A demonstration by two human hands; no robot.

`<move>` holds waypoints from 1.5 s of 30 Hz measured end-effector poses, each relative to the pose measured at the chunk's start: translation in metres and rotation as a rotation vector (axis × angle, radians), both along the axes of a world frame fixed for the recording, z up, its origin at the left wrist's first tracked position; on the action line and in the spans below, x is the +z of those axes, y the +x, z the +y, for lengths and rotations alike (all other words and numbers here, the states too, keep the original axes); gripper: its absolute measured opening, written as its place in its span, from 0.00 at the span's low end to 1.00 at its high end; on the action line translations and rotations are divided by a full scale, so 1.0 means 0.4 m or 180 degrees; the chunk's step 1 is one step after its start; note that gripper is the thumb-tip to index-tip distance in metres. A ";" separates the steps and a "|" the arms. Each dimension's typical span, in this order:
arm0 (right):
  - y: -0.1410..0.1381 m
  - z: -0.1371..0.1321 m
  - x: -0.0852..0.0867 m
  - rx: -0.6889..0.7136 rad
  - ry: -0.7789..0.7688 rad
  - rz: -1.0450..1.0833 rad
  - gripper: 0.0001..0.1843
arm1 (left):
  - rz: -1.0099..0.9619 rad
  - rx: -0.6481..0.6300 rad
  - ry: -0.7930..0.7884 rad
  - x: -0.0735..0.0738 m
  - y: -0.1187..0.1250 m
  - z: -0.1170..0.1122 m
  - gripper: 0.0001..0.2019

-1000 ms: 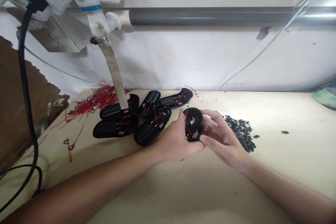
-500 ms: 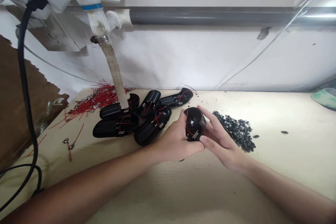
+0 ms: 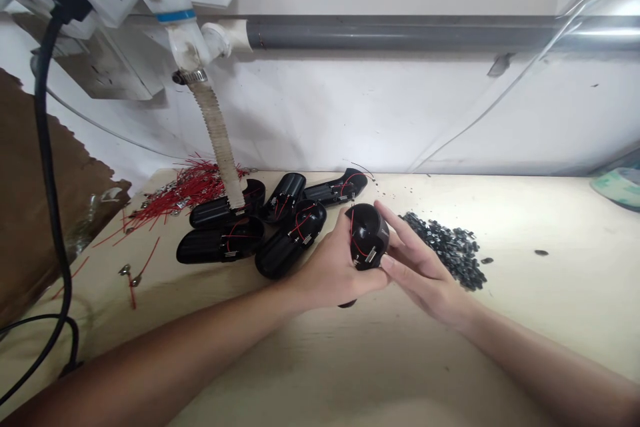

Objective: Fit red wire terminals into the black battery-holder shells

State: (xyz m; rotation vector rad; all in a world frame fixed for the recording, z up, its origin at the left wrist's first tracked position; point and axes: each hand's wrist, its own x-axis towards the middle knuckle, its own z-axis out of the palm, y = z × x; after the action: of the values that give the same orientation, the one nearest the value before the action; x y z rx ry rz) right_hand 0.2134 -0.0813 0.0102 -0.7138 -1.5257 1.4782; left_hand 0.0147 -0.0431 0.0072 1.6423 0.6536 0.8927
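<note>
A glossy black plastic housing [image 3: 369, 230] with a red wire across its rounded end is held above the table, near the middle of the view. My left hand [image 3: 330, 270] wraps round it from the left, the thumb along its near side. On the right, my right hand [image 3: 420, 267] has its fingers and thumb against the housing's side. The lower part of the housing is mostly hidden by my left hand. Several similar black housings [image 3: 283, 247] with red wires lie to the left of my hands.
A heap of red wires [image 3: 190, 187] lies at the back left, below a ribbed hose [image 3: 220, 133]. Small black pieces [image 3: 453, 250] are piled right of my hands. A black cable [image 3: 47, 147] hangs at the left; a tape roll [image 3: 620, 187] lies far right.
The housing has turned and tilted slightly in my hands, and its red wire now stands up at the left edge. Both hands keep nearly the same place.
</note>
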 end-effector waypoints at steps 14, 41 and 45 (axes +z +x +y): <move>0.000 0.009 -0.026 -0.0682 -0.0008 -0.0135 0.33 | -0.0212 0.0474 0.0284 -0.024 0.003 0.002 0.36; -0.012 -0.003 0.005 -0.1021 0.0017 -0.0097 0.18 | 0.0107 0.0373 0.0668 -0.015 0.012 -0.009 0.38; -0.010 -0.003 -0.002 -0.0906 0.0179 -0.0159 0.25 | -0.0107 0.0417 0.0275 -0.010 0.007 0.001 0.37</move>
State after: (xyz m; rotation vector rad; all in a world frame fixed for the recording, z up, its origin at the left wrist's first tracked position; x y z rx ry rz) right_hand 0.2093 -0.0825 0.0096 -0.8996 -1.4298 1.2084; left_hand 0.0177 -0.0427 0.0030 1.6721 0.7142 1.0537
